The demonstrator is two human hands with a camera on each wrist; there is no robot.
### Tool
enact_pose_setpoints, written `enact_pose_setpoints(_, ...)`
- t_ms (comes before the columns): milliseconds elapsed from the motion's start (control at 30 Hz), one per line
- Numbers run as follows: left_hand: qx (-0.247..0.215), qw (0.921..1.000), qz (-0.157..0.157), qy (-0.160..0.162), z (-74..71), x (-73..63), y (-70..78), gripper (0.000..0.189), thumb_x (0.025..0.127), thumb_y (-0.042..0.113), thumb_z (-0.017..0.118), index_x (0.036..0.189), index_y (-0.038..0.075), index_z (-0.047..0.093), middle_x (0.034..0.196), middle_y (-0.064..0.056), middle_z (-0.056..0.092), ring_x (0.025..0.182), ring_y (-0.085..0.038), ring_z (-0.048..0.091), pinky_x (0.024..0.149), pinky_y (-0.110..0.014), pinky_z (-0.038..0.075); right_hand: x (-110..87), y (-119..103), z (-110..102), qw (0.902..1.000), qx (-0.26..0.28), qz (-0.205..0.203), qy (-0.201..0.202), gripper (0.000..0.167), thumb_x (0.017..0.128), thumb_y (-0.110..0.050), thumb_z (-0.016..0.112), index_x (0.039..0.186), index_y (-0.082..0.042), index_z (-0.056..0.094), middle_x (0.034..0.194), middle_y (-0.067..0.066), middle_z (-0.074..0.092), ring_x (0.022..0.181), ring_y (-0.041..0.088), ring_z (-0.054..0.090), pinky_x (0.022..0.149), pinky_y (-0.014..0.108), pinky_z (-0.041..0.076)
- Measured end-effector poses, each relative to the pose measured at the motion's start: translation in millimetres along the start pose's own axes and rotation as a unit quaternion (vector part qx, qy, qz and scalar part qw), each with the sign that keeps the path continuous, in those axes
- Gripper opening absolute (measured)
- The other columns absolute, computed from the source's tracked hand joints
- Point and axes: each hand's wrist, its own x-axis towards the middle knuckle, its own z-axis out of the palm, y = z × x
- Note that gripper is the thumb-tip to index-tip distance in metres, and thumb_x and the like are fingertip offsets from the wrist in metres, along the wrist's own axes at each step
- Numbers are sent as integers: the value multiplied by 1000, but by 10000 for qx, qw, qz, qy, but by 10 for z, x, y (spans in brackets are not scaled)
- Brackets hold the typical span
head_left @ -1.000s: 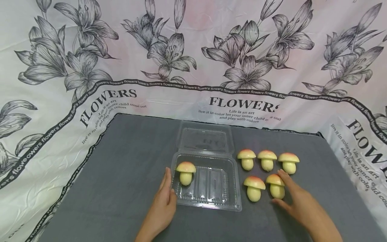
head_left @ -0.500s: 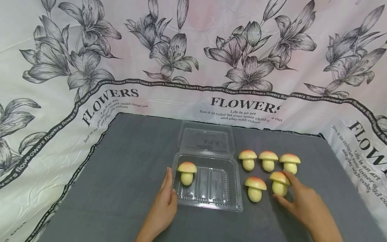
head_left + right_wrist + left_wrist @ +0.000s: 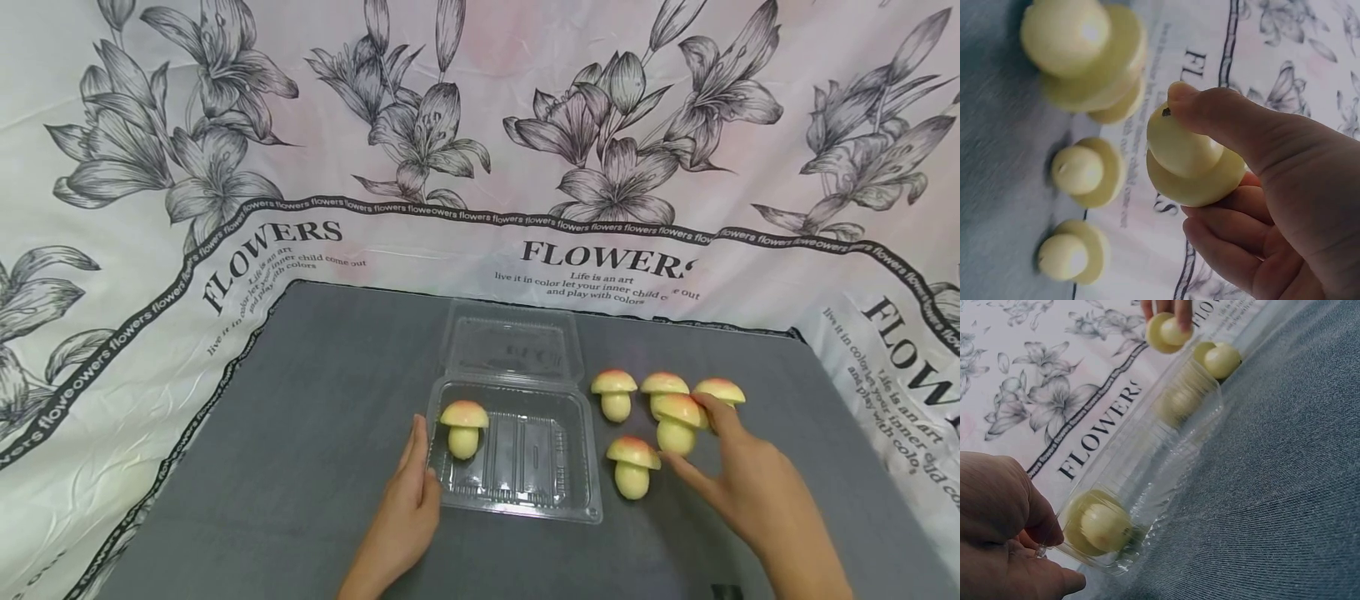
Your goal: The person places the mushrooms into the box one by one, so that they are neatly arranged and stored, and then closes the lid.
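- raised since the earlier frame: one mushroom (image 3: 677,425), above the table (image 3: 330,417), pinched in the right hand (image 3: 753,483)
- left hand (image 3: 405,510) pinches the box (image 3: 525,510) by its rim, probably steadying it

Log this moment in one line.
left hand: grips clear container; lid: open; right hand: holds mushroom above table; inside container: one mushroom; on table: four mushrooms
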Motion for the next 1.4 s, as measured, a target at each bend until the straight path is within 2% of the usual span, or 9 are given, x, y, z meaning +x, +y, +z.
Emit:
enact_pose_setpoints(333,-17,9999,128,64,-8,12,-20,74,105,-7,42,169,5,7,176,-17,7,161,-29,12,121,-22,7,179,-380,36,9992,163,-231,-294,84,85,-36,90,153,-19,46,59,-7,54,49,13,43,49,38,39)
enact_pose_setpoints(400,-8,9999,119,70,-12,11,-19,74,105,-6,42,170,6,7,176,-17,8,161,-28,12,121,-21,7,211,-453,75,9987,231,-362,-262,83,83,-34,92,152,-16,48,63,-9,59,51,9,47,50,35,41)
enact_pose_setpoints(567,37,9999,112,63,-27,0,-3,75,106,-5,42,170,8,7,176,-15,8,161,-29,13,125,-34,11,280,-610,158,9968,409,-599,-330,84,84,-32,91,154,-13,48,67,-12,66,61,5,65,49,28,41)
enact_pose_setpoints(633,42,9998,154,72,-29,5,-2,75,106,-5,43,170,8,7,176,-16,8,161,-30,13,125,-37,11,306,-676,185,9963,439,-589,-452,84,86,-35,89,155,-15,46,61,-13,59,54,4,59,47,27,38)
enact_pose_setpoints(800,71,9998,171,83,-20,12,-10,74,105,-6,43,170,7,7,176,-17,8,160,-30,13,124,-31,10,345,-847,280,9958,381,-620,-559,83,88,-40,87,155,-16,44,54,-13,39,46,3,34,44,26,32)
enact_pose_setpoints(1100,53,9998,190,70,-21,-4,-4,74,106,-5,42,170,7,7,176,-16,8,161,-30,13,122,-22,8,387,-1069,513,9922,315,-910,-787,88,85,-41,90,156,-18,44,51,-11,36,42,3,29,40,25,29)
enact_pose_setpoints(1233,36,9998,164,46,-25,-2,12,74,106,-5,42,170,7,7,176,-16,7,161,-30,12,124,-33,11,405,-1136,600,9913,320,-947,-857,86,84,-41,91,154,-20,46,53,-11,40,43,4,34,41,26,32)
enact_pose_setpoints(1333,8,9998,187,25,-27,2,16,74,106,-5,42,170,7,6,176,-17,7,161,-32,12,125,-41,12,408,-1174,663,9903,308,-1032,-874,85,83,-40,92,152,-19,47,65,-5,56,44,5,36,41,25,33)
enact_pose_setpoints(1400,3,9999,144,11,-25,5,17,74,106,-5,41,170,7,6,176,-16,7,161,-30,12,125,-41,12,406,-1192,701,9899,310,-1067,-880,84,82,-39,92,151,-20,48,81,1,68,46,6,38,42,25,34)
